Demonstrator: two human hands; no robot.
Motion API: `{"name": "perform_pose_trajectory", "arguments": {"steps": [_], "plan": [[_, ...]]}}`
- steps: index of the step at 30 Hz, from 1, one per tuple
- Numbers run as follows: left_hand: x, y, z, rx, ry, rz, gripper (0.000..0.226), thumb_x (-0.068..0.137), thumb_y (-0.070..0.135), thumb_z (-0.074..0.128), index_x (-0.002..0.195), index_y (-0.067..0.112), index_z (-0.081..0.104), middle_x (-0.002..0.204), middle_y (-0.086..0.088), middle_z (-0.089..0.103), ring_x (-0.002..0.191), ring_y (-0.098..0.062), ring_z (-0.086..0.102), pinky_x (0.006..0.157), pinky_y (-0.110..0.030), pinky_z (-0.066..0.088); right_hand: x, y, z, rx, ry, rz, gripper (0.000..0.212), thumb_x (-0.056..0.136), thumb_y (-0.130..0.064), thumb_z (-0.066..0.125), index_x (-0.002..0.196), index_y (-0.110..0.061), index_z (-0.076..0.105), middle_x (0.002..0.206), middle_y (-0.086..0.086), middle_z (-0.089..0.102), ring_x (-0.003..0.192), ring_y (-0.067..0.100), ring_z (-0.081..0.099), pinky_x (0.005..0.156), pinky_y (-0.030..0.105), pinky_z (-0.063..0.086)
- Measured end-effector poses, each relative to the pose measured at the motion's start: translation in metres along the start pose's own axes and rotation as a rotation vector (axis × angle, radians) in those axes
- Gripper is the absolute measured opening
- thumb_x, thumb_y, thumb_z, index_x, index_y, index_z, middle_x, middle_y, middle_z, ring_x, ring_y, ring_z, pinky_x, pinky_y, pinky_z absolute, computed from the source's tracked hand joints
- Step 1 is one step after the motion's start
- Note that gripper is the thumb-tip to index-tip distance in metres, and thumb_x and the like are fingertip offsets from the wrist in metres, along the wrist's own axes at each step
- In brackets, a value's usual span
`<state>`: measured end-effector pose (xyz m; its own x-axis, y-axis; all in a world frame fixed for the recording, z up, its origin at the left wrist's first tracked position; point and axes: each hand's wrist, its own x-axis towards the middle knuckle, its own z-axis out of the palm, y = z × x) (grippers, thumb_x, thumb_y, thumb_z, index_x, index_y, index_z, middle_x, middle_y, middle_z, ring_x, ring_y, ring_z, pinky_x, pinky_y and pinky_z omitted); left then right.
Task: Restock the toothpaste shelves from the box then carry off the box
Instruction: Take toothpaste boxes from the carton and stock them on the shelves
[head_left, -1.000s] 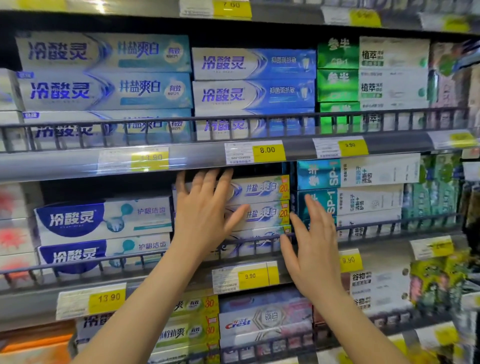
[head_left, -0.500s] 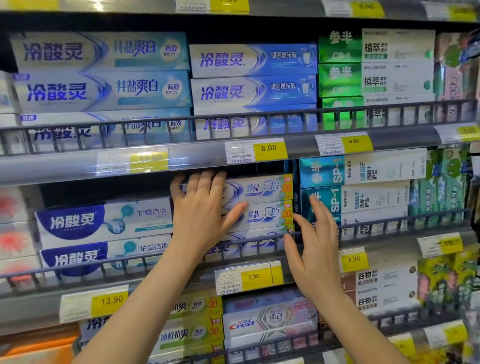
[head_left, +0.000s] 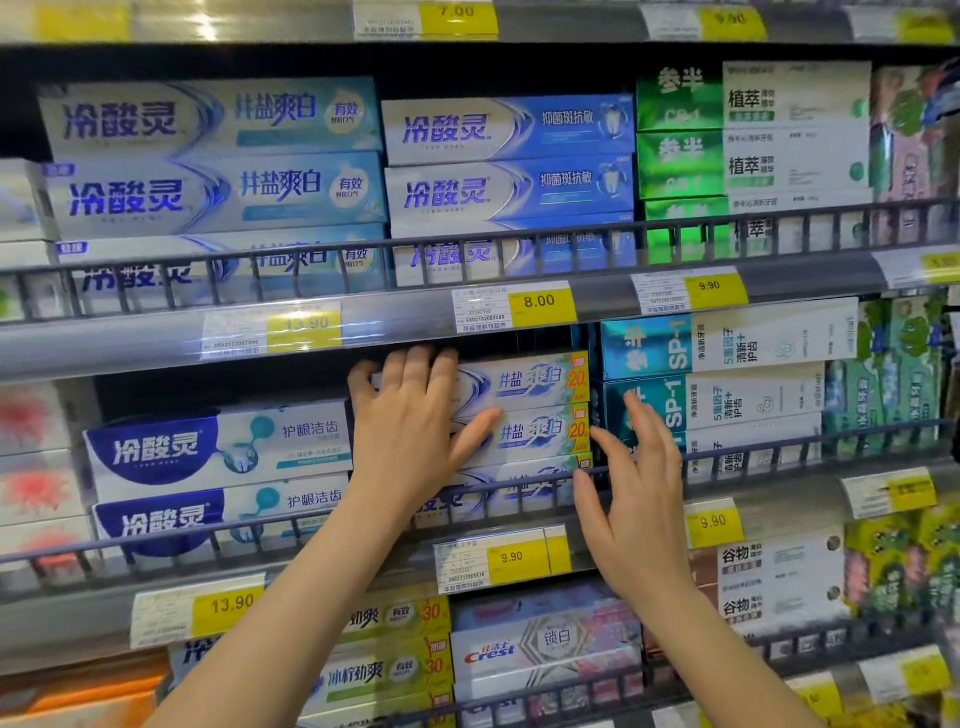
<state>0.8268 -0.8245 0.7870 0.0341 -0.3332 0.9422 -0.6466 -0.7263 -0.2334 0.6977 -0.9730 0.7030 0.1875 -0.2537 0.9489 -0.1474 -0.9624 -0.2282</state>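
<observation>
While left hand (head_left: 415, 431) presses flat, fingers straight, on stacked toothpaste boxes (head_left: 524, 410), right hand (head_left: 634, 499) hovers open beside; boxes pale blue, neatly aligned.

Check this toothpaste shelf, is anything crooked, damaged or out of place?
Nothing stands out. The stack of boxes under the left hand lies level behind the wire rail, as do its neighbours. The right hand hovers open beside it. The price tags sit straight.

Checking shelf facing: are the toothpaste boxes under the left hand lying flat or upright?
Flat: the stacked boxes lie lengthwise, three high, under the left hand.
</observation>
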Motion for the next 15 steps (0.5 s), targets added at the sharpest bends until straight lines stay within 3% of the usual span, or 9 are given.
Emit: {"name": "perform_pose_trajectory", "arguments": {"steps": [6,15], "plan": [[0.002,0.0,-0.003,0.006,-0.019,-0.007,0.063,0.084,0.064,0.038,0.108,0.01,0.057,0.097,-0.013,0.058,0.091,-0.032,0.053,0.083,-0.045,0.029,0.016,-0.019,0.003,-0.109,-0.134,-0.249,0.059,0.091,-0.031,0.041,0.145,-0.009,0.03,0.154,0.006,0.02,0.143,0.02,0.014,0.118,0.037,0.006],[0.003,0.0,-0.005,0.013,-0.07,-0.02,0.068,0.083,0.066,0.036,0.11,0.007,0.054,0.1,-0.015,0.058,0.093,-0.032,0.052,0.086,-0.046,0.028,0.019,-0.019,0.003,-0.089,-0.195,-0.237,0.059,0.092,-0.033,0.04,0.145,-0.009,0.029,0.153,0.006,0.025,0.142,0.018,0.019,0.117,0.035,0.01]]}}
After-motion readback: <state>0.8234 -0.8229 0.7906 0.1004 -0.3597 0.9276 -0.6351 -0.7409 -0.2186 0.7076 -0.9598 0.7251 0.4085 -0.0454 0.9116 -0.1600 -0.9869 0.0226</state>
